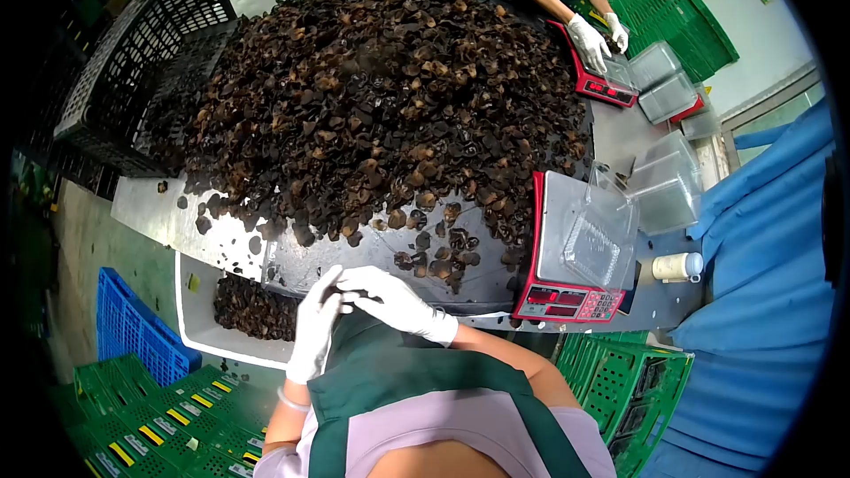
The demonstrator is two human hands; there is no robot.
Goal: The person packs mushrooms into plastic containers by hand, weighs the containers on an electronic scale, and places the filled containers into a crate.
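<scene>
Just in front of my apron, both hands wear white gloves and meet at the near table edge. My left hand (312,329) points upward with its fingers loosely bent and apart. Reaching in from the right, my right hand (390,299) has its fingers stretched toward the left fingertips, touching or nearly so. I see nothing held between them. Beyond them a large heap of dark wood ear mushrooms (381,106) covers the table. Several loose pieces (443,257) lie closer to me. A red scale (567,301) with a clear plastic tray (595,248) on it stands to the right.
Across the table a gloved co-worker (589,40) works at another red scale (606,88). Clear plastic boxes (668,181) and a white bottle (677,267) line the right side. A black crate (133,71) stands left. Below are a white tub (199,301) holding mushrooms and green crates (620,381).
</scene>
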